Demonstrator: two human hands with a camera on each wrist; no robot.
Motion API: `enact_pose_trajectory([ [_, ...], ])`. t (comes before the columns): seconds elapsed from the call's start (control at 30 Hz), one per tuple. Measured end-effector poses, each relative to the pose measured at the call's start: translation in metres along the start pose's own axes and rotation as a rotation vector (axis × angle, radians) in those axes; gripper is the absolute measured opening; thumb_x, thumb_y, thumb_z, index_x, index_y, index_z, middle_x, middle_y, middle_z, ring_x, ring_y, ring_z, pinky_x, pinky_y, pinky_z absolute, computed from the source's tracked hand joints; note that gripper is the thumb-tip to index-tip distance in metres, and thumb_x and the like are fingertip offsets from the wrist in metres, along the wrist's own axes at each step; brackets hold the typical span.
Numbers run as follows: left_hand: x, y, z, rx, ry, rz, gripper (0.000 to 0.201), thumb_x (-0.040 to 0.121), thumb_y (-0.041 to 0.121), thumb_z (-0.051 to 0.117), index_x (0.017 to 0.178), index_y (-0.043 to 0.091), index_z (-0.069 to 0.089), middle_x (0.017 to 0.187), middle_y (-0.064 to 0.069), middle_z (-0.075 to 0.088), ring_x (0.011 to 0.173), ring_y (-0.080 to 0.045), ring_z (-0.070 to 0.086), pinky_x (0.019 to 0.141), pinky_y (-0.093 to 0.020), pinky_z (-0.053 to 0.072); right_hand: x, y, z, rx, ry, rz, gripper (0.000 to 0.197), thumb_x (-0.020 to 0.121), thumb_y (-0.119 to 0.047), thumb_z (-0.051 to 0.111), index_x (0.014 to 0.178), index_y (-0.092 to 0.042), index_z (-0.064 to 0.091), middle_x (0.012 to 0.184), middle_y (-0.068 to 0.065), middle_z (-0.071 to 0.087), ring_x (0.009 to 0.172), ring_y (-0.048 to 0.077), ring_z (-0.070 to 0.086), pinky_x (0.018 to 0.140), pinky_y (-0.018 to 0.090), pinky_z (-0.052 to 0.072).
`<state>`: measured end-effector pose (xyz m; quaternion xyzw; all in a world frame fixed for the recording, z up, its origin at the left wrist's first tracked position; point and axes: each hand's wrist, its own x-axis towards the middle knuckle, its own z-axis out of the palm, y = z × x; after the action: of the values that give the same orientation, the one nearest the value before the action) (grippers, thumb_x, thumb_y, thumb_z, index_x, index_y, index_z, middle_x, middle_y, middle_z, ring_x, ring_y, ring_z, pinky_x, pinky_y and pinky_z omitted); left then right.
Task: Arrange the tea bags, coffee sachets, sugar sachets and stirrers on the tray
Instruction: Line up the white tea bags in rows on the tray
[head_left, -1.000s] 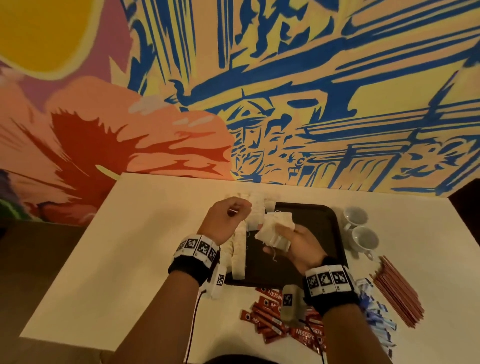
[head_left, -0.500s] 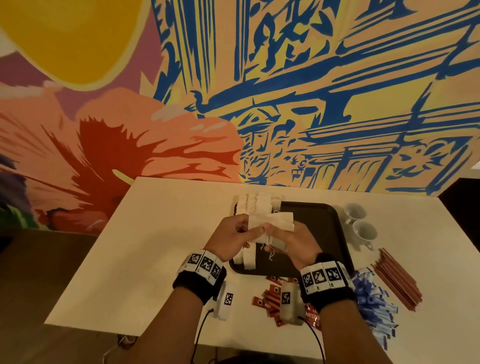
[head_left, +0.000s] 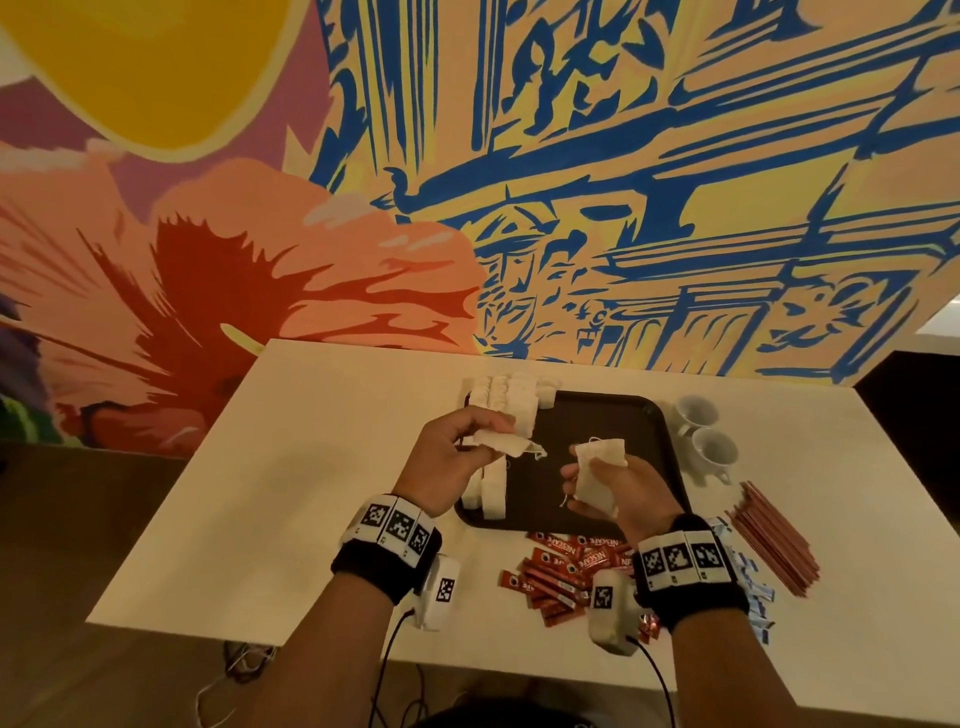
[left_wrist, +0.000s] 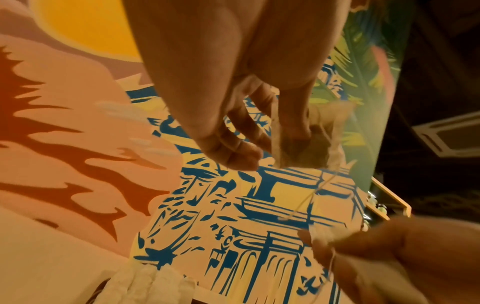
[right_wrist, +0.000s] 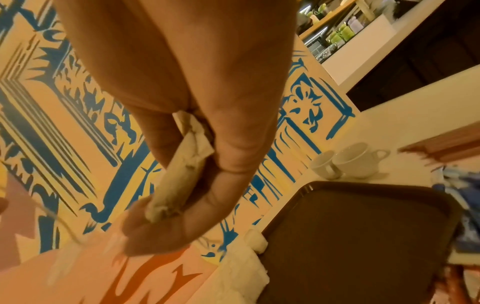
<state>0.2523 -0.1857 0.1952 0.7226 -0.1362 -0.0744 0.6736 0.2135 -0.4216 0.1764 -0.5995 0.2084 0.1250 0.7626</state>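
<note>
A dark tray lies on the white table, with a row of white tea bags along its left edge. My left hand pinches one tea bag above that edge; the same tea bag shows in the left wrist view. My right hand holds a small stack of tea bags over the tray's middle, the stack pressed between thumb and fingers. A thin string runs between the two hands. Red coffee sachets, blue sugar sachets and brown stirrers lie on the table.
Two white cups stand right of the tray. The painted wall rises right behind the table's far edge. Cables hang from my wrist cameras over the near edge.
My hands, joined on the tea-bag stack half a second ago, have parted. The left hand has drawn one tea bag off to the left; the right keeps the others.
</note>
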Motion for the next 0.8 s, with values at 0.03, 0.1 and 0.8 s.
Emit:
enact_pose_trajectory([
  [0.03,0.000,0.001,0.002,0.016,-0.006,0.042,0.035,0.080,-0.015,0.066,0.092,0.017,0.073,0.111,0.002,0.072,0.114,-0.009,0.062,0.095,-0.023,0.048,-0.001,-0.003,0.002,0.036,-0.027,0.032,0.031,0.103,-0.020,0.054,0.128,-0.003,0.063,0.097,0.014,0.073,0.085,0.027,0.068,0.080,0.045,0.059],
  [0.1,0.002,0.002,0.007,0.070,-0.007,0.144,0.034,0.079,-0.012,0.071,0.090,0.021,0.074,0.111,0.003,0.068,0.114,-0.012,0.061,0.091,-0.027,0.049,-0.002,-0.010,0.007,0.101,-0.123,0.124,0.043,0.103,-0.039,0.053,0.127,-0.005,0.063,0.092,0.014,0.070,0.075,0.024,0.065,0.070,0.039,0.056],
  [0.8,0.035,-0.006,0.093,-0.256,0.051,-0.328,0.032,0.096,0.018,0.065,0.125,0.007,0.066,0.124,-0.026,0.063,0.102,-0.026,0.064,0.079,-0.035,0.057,0.029,-0.041,-0.055,0.223,-0.272,0.041,0.036,0.090,-0.012,0.072,0.125,-0.009,0.067,0.122,0.011,0.073,0.114,0.026,0.069,0.083,0.036,0.060],
])
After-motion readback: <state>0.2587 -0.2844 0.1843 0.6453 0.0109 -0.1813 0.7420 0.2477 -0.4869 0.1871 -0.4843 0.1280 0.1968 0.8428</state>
